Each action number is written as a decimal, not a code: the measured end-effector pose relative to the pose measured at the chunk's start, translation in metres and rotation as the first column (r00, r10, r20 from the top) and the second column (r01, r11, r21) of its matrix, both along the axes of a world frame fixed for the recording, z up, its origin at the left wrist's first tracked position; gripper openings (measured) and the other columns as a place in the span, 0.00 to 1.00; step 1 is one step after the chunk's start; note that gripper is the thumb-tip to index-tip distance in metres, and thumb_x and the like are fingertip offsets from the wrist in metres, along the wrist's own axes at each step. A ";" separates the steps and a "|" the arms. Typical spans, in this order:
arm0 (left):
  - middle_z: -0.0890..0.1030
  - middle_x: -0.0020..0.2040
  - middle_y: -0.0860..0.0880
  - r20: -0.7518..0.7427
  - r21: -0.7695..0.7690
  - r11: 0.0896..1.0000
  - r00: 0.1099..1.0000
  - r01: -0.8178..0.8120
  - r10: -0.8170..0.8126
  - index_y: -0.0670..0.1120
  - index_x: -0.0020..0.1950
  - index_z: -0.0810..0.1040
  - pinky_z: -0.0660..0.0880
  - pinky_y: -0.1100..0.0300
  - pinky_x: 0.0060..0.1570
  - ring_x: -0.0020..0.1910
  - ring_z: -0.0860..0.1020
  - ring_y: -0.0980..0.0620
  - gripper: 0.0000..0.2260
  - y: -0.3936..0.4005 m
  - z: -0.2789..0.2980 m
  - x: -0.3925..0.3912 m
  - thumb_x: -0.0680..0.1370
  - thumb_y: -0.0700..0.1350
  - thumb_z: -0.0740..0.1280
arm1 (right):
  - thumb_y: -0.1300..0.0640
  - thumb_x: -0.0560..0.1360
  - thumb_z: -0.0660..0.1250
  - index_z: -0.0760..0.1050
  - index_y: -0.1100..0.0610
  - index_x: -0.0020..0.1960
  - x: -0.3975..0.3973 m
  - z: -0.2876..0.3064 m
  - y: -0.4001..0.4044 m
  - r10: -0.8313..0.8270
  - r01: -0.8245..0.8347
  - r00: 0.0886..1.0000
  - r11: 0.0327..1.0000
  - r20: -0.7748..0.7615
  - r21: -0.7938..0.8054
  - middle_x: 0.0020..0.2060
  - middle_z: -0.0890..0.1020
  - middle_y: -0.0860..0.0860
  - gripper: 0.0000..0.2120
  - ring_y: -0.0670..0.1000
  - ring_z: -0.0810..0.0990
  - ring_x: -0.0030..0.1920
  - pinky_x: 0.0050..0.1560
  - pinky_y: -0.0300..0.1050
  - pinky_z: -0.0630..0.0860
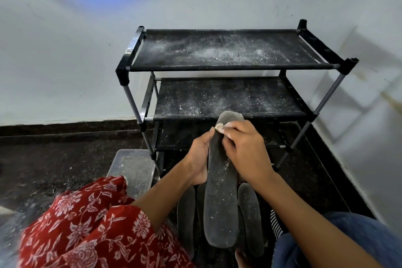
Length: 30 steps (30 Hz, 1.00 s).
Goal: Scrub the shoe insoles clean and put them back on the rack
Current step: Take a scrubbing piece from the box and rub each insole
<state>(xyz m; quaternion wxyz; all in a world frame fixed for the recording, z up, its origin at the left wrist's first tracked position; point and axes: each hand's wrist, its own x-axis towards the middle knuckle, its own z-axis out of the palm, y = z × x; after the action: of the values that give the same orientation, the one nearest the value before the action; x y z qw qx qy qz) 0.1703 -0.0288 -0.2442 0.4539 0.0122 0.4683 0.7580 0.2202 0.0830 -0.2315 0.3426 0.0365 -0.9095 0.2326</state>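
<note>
A long dark grey insole stands lengthwise in front of me, speckled with white powder. My left hand grips its left edge from underneath. My right hand curls over its upper part and pinches a small pale scrubbing pad against it. Several more dark insoles lie on the floor under the held one. The black shoe rack stands just beyond, its fabric shelves dusted with white powder and bare of shoes.
A clear plastic tub sits on the dark floor to the left of the rack. The white wall runs behind and along the right side. My red patterned garment and blue trouser leg fill the bottom corners.
</note>
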 end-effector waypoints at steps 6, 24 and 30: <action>0.81 0.41 0.39 -0.002 0.044 0.985 0.986 0.168 -0.168 0.40 0.55 0.77 0.72 0.38 0.52 0.37 0.79 0.41 0.29 -0.002 0.006 0.004 0.80 0.60 0.47 | 0.68 0.71 0.69 0.81 0.65 0.45 -0.003 0.010 0.018 -0.119 0.118 0.993 0.992 0.017 0.055 0.43 0.80 0.54 0.04 0.54 0.77 0.45 0.45 0.37 0.72; 0.83 0.43 0.42 0.023 0.016 1.000 1.000 0.011 -0.012 0.41 0.52 0.80 0.75 0.52 0.48 0.43 0.81 0.46 0.29 -0.008 0.004 -0.007 0.81 0.60 0.47 | 0.67 0.68 0.67 0.83 0.60 0.45 0.010 0.002 -0.010 0.141 -0.139 0.988 0.990 0.068 -0.032 0.42 0.84 0.51 0.09 0.50 0.81 0.44 0.47 0.42 0.77; 0.83 0.42 0.42 0.026 0.022 1.000 1.000 0.009 -0.009 0.42 0.49 0.81 0.75 0.53 0.47 0.41 0.81 0.47 0.29 -0.009 0.003 -0.009 0.81 0.60 0.48 | 0.65 0.72 0.65 0.82 0.63 0.47 0.005 0.009 -0.006 0.099 -0.100 0.994 0.995 -0.056 -0.010 0.44 0.83 0.52 0.08 0.47 0.75 0.47 0.51 0.35 0.72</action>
<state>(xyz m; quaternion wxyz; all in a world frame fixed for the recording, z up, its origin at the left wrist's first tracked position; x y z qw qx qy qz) 0.1616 -0.0377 -0.2415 0.4632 0.0093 0.4540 0.7611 0.2250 0.0770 -0.2226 0.3558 0.0859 -0.8952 0.2542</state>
